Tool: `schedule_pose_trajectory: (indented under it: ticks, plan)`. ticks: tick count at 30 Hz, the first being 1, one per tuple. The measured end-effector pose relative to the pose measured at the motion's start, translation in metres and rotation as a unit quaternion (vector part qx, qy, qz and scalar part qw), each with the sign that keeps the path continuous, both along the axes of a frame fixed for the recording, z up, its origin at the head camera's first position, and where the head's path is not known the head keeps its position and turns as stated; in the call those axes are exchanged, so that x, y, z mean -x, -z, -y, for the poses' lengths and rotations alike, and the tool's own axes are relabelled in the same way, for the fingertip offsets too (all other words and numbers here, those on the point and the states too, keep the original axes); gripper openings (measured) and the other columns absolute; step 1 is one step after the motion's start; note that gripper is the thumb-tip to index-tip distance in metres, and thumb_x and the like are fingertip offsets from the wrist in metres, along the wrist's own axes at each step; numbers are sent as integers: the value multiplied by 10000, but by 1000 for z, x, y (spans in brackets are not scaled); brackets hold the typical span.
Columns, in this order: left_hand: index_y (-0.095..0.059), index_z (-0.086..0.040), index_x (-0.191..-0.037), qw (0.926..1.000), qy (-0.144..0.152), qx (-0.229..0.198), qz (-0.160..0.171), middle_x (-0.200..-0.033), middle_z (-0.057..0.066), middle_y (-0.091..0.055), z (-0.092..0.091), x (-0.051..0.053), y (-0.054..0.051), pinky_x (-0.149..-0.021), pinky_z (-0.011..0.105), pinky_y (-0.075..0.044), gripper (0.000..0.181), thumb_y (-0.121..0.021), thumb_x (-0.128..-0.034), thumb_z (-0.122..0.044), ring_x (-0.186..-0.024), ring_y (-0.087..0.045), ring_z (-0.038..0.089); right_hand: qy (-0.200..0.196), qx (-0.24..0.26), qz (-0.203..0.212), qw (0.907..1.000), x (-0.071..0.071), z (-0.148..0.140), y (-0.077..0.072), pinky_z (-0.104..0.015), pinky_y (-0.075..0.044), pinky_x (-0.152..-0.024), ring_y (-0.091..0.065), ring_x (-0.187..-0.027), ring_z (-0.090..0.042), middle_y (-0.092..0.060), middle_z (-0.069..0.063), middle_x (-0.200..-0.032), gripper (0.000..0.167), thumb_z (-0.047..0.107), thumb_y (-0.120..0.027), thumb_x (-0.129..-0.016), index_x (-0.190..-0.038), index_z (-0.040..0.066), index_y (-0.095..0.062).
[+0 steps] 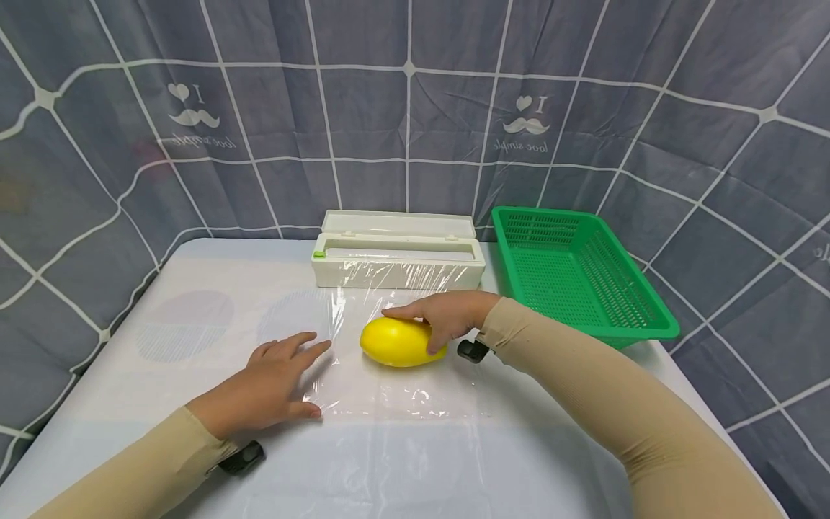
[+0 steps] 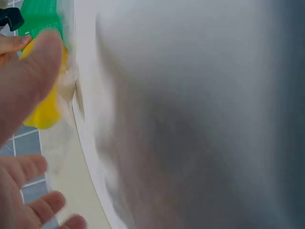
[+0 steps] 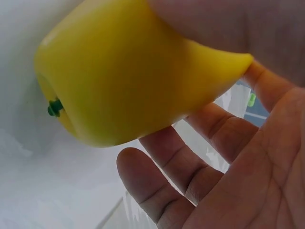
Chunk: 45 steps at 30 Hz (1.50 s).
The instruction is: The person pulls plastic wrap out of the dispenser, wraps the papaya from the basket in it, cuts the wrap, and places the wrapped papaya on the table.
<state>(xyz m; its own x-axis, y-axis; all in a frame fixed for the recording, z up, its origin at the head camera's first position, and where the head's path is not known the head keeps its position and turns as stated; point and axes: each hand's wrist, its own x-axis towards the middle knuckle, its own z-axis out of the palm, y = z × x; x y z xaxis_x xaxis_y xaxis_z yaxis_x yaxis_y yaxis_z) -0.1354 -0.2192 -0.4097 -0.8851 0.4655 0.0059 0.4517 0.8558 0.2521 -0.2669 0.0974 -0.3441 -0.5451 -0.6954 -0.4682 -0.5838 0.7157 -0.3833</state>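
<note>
A smooth yellow toy mango [image 1: 392, 342] lies on a sheet of cling film [image 1: 402, 400] spread over the table. My right hand [image 1: 454, 317] grips it from the right, thumb on the near side and fingers on the far side. The mango [image 3: 119, 71] has a small green stem and a curved pointed tip in the right wrist view. To the left, my left hand [image 1: 275, 378] holds nothing, its fingers spread beside the film's left edge; whether they touch the film I cannot tell. Behind the mango, the film runs from a white cling film dispenser [image 1: 398, 274] with its lid raised.
A green plastic basket [image 1: 638, 306] stands at the back right, beside the dispenser and beyond my right forearm. A white cover [image 1: 311, 468] lies over the table. A grey checked curtain [image 1: 363, 115] hangs behind and at both sides.
</note>
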Motion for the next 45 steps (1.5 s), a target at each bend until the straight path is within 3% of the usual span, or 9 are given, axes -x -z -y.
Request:
schedule_pose_trajectory:
  ticks: [6, 13, 18, 27, 37, 45]
  plan:
    - [-413, -164, -1607, 9995, 145, -255, -152, -1618, 186, -402, 6, -2, 2, -1135, 667, -327, 1067, -925, -741, -521, -1459, -444, 408, 53, -12, 43, 10000, -1, 0, -1, -415, -458, -1132, -574, -1232, -242, -478, 2, -1627, 995, 26, -780, -864, -1658, 392, -304]
    - [-642, -222, -1402, 9985, 385, -316, -221, -1523, 169, -506, 7, 1, 0, -1122, 670, -352, 742, -927, -764, -470, -1404, -493, 402, 300, 129, 212, 9992, -3, -4, -4, -427, -524, -1054, -562, -1384, -346, -404, 2, -1683, 999, 39, -779, -867, -1662, 395, -290]
    - [-692, -218, -1296, 9987, 487, -148, -52, -1430, 109, -591, 5, 6, -2, -1122, 660, -370, 642, -942, -745, -434, -1346, -538, 396, 417, 140, 140, 9989, -7, -12, -5, -394, -555, -955, -568, -1378, -317, -415, 52, -1671, 946, 92, -799, -898, -1640, 440, -325]
    - [-711, -178, -1276, 9984, 517, 78, 228, -1384, 58, -638, 4, 10, -2, -1120, 643, -370, 614, -931, -759, -425, -1338, -558, 378, 218, 375, 74, 9990, -11, -18, 1, -435, -524, -1064, -599, -1345, -326, -481, 48, -1634, 902, 111, -837, -890, -1624, 389, -393]
    - [-709, -211, -1271, 9978, 590, -7, 297, -1373, 22, -644, 4, 11, -2, -1134, 632, -371, 598, -938, -756, -409, -1344, -561, 356, 301, 402, 196, 9985, -12, -18, 0, -376, -565, -955, -600, -1332, -322, -471, 51, -1641, 883, 87, -828, -894, -1620, 370, -412]
    - [-706, -232, -1276, 9972, 606, -75, 437, -1372, 3, -648, 5, 11, -2, -1142, 634, -362, 604, -942, -749, -411, -1348, -556, 348, 302, 319, 166, 9989, -12, -16, 0, -423, -524, -1057, -620, -1303, -285, -502, 13, -1612, 870, 78, -819, -898, -1609, 390, -426]
